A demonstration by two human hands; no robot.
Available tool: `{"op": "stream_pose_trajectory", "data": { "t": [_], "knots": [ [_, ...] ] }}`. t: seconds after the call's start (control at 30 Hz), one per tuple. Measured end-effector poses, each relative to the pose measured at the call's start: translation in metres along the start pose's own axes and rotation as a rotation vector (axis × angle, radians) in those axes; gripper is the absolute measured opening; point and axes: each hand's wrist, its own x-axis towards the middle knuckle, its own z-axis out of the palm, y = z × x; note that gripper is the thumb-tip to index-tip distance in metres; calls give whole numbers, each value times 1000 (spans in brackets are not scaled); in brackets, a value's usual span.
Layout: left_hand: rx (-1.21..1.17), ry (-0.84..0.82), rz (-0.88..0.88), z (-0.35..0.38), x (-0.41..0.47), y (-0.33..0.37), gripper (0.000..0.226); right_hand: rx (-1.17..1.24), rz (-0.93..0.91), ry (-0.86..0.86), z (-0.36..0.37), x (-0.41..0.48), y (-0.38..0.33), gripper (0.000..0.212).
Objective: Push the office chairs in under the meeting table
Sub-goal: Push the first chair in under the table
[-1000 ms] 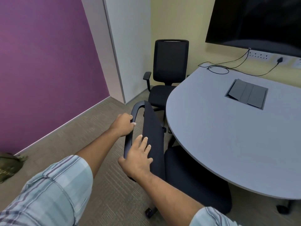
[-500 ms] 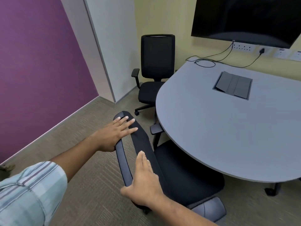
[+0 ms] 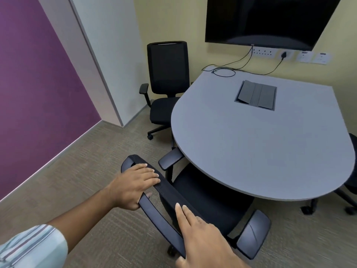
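Note:
A black office chair (image 3: 208, 202) stands right below me, its seat partly under the rounded edge of the grey meeting table (image 3: 251, 144). My left hand (image 3: 135, 185) grips the top rail of the chair's backrest, fingers over it and thumb beneath. My right hand (image 3: 201, 235) lies along the same rail nearer to me, fingers stretched forward and thumb behind the rail. A second black chair (image 3: 167, 82) sits at the table's far left, seat partly under the top.
A purple wall (image 3: 38, 93) and a white pillar (image 3: 108, 55) close off the left. A dark screen (image 3: 266, 20) hangs above wall sockets, with cables trailing onto the table. Part of another chair (image 3: 347, 192) shows at the right edge. Carpet lies open to my left.
The view has swung right and the near chair has turned, so its armrests now show. My left hand has closed around the backrest rail; it lay flat half a second ago.

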Motion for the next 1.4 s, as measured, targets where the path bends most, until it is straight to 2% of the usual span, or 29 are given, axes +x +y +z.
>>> {"op": "stream_pose_trajectory", "data": {
  "t": [0.37,0.53,0.77,0.93,1.4],
  "knots": [
    [-88,108,-29,8,-2,28,48,-6,-89,-31,-8,-16,28,115],
    [-115,137,-67,8,0,55,45,-23,-157,-18,-11,-31,51,102],
    [-164,174,-140,15,-3,97,42,9,-185,-38,-21,-55,79,95],
    [-160,198,-163,16,-5,116,41,18,-72,-86,-21,-70,85,118],
    [-185,111,-205,-1,-8,186,48,24,-34,-228,-14,-116,116,117]
  ]
}}
